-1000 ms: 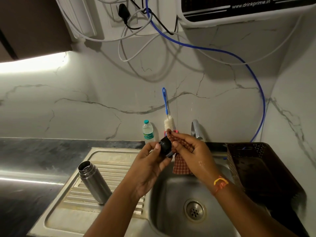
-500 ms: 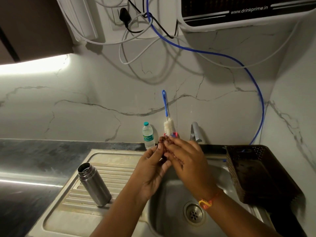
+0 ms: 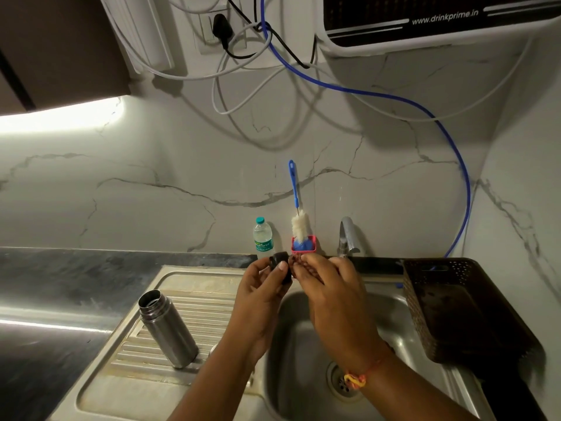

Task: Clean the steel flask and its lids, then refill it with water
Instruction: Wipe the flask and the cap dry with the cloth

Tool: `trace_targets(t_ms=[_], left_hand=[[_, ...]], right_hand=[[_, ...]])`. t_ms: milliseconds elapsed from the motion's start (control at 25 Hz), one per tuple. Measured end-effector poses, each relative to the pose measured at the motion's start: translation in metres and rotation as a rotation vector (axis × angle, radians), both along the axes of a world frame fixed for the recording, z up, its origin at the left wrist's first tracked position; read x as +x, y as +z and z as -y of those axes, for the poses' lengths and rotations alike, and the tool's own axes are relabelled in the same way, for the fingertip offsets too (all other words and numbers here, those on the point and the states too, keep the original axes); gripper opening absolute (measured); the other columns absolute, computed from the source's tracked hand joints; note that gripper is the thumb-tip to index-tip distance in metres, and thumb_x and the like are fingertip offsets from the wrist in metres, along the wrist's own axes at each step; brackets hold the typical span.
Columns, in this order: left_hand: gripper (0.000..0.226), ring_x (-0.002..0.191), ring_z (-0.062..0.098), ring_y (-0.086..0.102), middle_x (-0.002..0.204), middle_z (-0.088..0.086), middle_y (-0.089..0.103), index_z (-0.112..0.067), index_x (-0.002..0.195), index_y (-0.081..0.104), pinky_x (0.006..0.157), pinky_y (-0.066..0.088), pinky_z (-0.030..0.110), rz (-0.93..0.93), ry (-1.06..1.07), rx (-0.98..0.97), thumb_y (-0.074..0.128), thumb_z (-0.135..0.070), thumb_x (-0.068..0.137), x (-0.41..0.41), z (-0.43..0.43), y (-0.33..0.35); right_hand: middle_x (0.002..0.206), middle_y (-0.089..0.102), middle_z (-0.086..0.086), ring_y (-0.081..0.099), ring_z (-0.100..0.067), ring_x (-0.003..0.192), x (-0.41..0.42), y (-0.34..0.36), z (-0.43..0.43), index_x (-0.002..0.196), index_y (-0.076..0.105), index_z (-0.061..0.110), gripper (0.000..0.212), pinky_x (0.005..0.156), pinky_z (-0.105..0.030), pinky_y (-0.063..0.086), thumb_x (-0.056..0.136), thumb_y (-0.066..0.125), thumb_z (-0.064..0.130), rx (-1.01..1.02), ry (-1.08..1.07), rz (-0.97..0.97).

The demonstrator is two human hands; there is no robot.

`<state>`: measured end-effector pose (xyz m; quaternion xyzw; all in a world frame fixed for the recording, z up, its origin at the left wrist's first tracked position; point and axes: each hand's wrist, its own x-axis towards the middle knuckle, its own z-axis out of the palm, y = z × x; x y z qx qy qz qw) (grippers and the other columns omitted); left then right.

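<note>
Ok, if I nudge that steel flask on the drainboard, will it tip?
Probably: the steel flask is tall and narrow, standing on the ridged drainboard. Its smooth metal wall likely slips in a wet grip.

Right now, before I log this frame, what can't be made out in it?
Head view only:
- Lid: the left hand grips it and its fingers cover most of it, so the inside is unseen.
- Cloth: only a reddish scrap shows past the right hand pinching it.
- Flask interior: too dark to tell whether it holds water.
- Basket contents: lost in shadow.
- Purifier: cut off by the top edge.
</note>
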<state>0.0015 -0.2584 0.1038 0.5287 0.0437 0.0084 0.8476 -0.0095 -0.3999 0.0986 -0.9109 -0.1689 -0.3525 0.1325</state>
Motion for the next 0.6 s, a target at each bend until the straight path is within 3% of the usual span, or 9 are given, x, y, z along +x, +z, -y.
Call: trace_targets(t_ms=[80, 200, 280, 360, 400, 480, 600], left_hand=[[0.040, 0.114, 0.024, 0.070, 0.118, 0.009, 0.074, -0.011, 0.129, 0.061, 0.103, 0.053, 0.042, 0.070, -0.062, 0.169, 0.068, -0.019, 0.090, -0.004, -0.004, -0.004], [0.041, 0.119, 0.023, 0.068, 0.122, 0.007, 0.073, -0.014, 0.132, 0.059, 0.102, 0.054, 0.039, 0.129, -0.152, 0.262, 0.066, -0.016, 0.092, -0.010, -0.010, -0.007], [0.041, 0.122, 0.024, 0.066, 0.126, 0.008, 0.071, -0.014, 0.135, 0.058, 0.102, 0.054, 0.038, 0.163, -0.199, 0.280, 0.063, -0.013, 0.095, -0.010, -0.012, -0.007], [0.039, 0.125, 0.027, 0.063, 0.129, 0.011, 0.069, -0.013, 0.136, 0.057, 0.106, 0.050, 0.042, 0.186, -0.225, 0.234, 0.062, -0.012, 0.098, -0.010, -0.011, -0.005], [0.038, 0.127, 0.028, 0.062, 0.130, 0.012, 0.068, -0.013, 0.136, 0.057, 0.108, 0.048, 0.043, 0.200, -0.229, 0.193, 0.062, -0.014, 0.099, -0.009, -0.009, -0.004], [0.041, 0.128, 0.027, 0.061, 0.130, 0.011, 0.068, -0.012, 0.136, 0.057, 0.109, 0.046, 0.040, 0.228, -0.215, 0.117, 0.061, -0.018, 0.095, -0.009, -0.006, -0.002], [0.054, 0.124, 0.017, 0.063, 0.125, 0.002, 0.071, -0.014, 0.137, 0.055, 0.107, 0.044, 0.035, 0.221, -0.184, 0.098, 0.065, -0.034, 0.087, -0.008, -0.002, 0.005]], right_hand=[[0.122, 0.068, -0.001, 0.061, -0.026, 0.103, 0.008, 0.009, 0.007, 0.122, 0.070, 0.017, 0.050, 0.084, -0.039, 0.059, 0.073, 0.081, 0.012, -0.032, 0.012, -0.031], [0.124, 0.062, 0.007, 0.056, -0.019, 0.106, 0.024, 0.035, 0.023, 0.122, 0.069, 0.026, 0.043, 0.091, -0.040, 0.056, 0.082, 0.077, 0.012, -0.109, 0.133, -0.210], [0.123, 0.055, 0.015, 0.050, -0.006, 0.108, 0.033, 0.056, 0.035, 0.127, 0.066, 0.028, 0.036, 0.106, -0.039, 0.046, 0.093, 0.066, 0.016, -0.008, 0.228, -0.438], [0.108, 0.048, 0.026, 0.047, 0.006, 0.099, 0.039, 0.073, 0.044, 0.125, 0.067, 0.029, 0.029, 0.113, -0.034, 0.037, 0.098, 0.059, 0.022, 0.152, 0.259, -0.673], [0.104, 0.049, 0.026, 0.051, 0.006, 0.097, 0.041, 0.078, 0.049, 0.123, 0.068, 0.029, 0.027, 0.108, -0.029, 0.042, 0.099, 0.058, 0.024, 0.282, 0.283, -0.792], [0.107, 0.068, 0.008, 0.066, -0.006, 0.095, 0.043, 0.078, 0.055, 0.121, 0.071, 0.024, 0.025, 0.085, -0.024, 0.053, 0.099, 0.059, 0.020, 0.731, 0.401, -1.076], [0.110, 0.072, -0.013, 0.069, -0.024, 0.091, 0.042, 0.059, 0.054, 0.117, 0.072, 0.016, 0.025, 0.074, -0.034, 0.055, 0.096, 0.059, 0.017, 1.282, 0.465, -1.233]])
